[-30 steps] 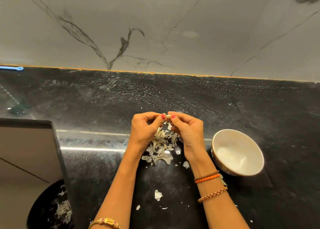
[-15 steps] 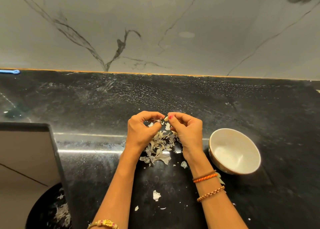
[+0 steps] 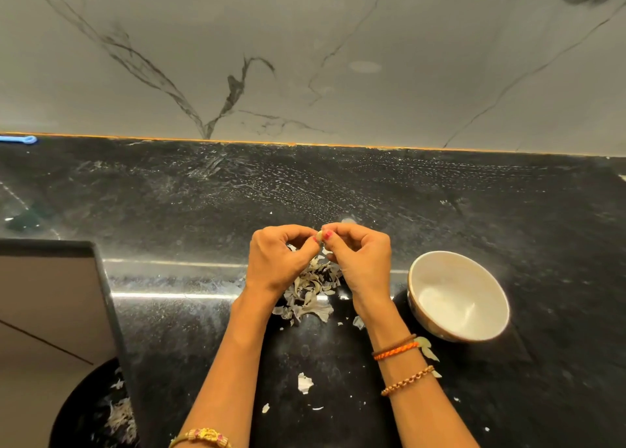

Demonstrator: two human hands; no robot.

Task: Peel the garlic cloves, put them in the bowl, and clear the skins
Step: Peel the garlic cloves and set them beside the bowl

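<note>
Two hands [image 3: 281, 261], one garlic clove [image 3: 319, 235], one bowl [image 3: 459, 295], three bracelets [image 3: 394, 351]

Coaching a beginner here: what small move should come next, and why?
Probably keep picking the skin off the garlic clove, pinched between both hands' fingertips, left hand and right hand, above the pile of skins. The bowl shows no cloves yet.

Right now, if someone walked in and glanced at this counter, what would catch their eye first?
Probably the two hands at the centre, the left hand and right hand pinching one garlic clove between their fingertips. Right beneath them a pale heap of skins stands out on the black counter. To the right of the hands sits a white bowl.
</note>
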